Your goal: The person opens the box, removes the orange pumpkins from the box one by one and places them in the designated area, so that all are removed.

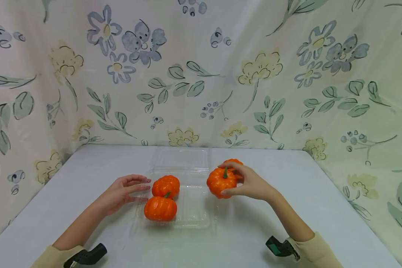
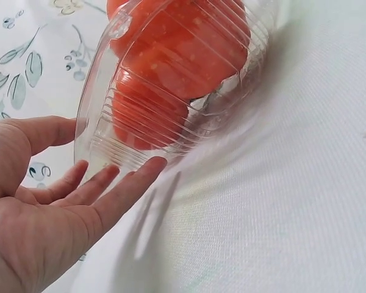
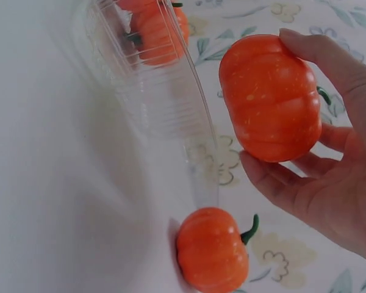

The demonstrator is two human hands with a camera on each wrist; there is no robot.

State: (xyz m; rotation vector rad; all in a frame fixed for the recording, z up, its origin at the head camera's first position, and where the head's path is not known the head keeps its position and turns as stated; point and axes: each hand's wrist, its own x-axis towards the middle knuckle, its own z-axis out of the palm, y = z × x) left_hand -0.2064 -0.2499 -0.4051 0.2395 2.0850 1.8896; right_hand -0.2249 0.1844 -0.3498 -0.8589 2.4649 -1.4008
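Observation:
My right hand [image 1: 252, 184] grips a small orange toy pumpkin [image 1: 217, 183] with a green stem, thumb on one side and fingers on the other. It is held up beside the right wall of a clear plastic clamshell box [image 1: 195, 203]. Inside the box's left half sit two more pumpkins, a rear one [image 1: 166, 185] and a front one [image 1: 160, 209]. My left hand [image 1: 118, 193] is at the box's left wall, fingers loosely extended, fingertips at the plastic. Another pumpkin [image 3: 212, 250] rests on the table right of the box, partly hidden behind my right hand in the head view.
The box's clear lid [image 1: 181, 158] lies folded back toward the far edge of the white table [image 1: 97, 163]. Behind the table hangs a floral cloth [image 1: 187, 74]. A dark wrist device [image 1: 281, 247] is on each sleeve.

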